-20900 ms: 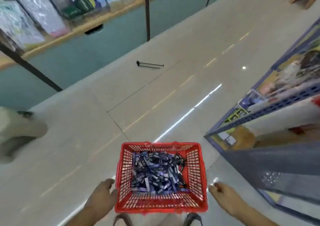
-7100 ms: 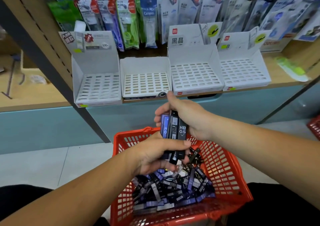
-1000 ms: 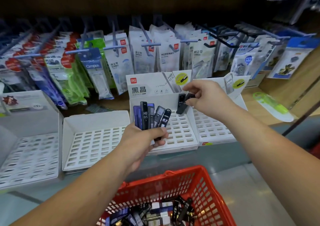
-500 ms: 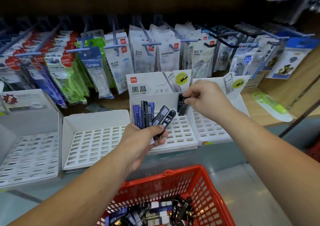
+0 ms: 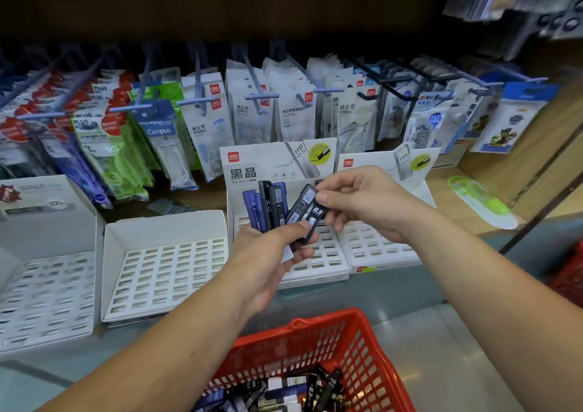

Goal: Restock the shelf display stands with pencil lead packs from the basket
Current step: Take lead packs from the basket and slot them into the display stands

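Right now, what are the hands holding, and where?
Left hand grips several lead packs by their bottoms; right hand pinches the top of one black pack.

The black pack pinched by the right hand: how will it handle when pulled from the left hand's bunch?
The black pack looks like a flat plastic case, so probably stiff. The right hand holds it by a fingertip pinch, suggesting it is light. Its smooth faces may slide against other packs fanned in the left hand.
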A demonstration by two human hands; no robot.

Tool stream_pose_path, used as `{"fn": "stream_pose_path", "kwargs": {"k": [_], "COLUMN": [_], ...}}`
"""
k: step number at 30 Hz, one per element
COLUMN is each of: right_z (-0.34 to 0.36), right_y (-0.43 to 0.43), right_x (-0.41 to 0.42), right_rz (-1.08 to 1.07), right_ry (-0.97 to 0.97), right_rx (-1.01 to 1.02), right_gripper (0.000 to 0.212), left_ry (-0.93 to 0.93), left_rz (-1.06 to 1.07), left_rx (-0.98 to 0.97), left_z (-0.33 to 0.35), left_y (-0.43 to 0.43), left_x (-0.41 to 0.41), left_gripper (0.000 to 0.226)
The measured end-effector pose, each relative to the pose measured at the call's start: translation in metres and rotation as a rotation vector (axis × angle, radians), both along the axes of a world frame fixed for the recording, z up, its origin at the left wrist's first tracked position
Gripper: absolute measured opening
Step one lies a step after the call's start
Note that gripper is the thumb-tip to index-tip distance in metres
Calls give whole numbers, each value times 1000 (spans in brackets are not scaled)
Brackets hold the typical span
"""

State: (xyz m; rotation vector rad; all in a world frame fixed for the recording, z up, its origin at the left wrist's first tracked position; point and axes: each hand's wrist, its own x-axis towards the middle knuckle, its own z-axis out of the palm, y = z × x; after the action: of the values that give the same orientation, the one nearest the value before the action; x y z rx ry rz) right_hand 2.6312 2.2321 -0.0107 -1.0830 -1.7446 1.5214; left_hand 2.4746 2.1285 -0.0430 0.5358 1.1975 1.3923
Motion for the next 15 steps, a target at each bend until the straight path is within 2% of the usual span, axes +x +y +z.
{"fn": "stream_pose_path", "kwargs": {"k": [8,12,15], "right_z": [1,0,-3], "right_y": [9,9,9], "right_x": [34,43,49], "right_rz": [-95,50,79], "right_ry": [80,215,219], "right_rx": [46,-61,-61], "right_gripper": [18,33,28], "left_ry": [23,2,0], "left_rz": [-47,-50,-68], "left_rx": [-23,-52,-61], "left_z": [-6,-8,-11], "left_y": [9,13,14], "left_x": [15,18,17], "left_gripper": [13,12,15]}}
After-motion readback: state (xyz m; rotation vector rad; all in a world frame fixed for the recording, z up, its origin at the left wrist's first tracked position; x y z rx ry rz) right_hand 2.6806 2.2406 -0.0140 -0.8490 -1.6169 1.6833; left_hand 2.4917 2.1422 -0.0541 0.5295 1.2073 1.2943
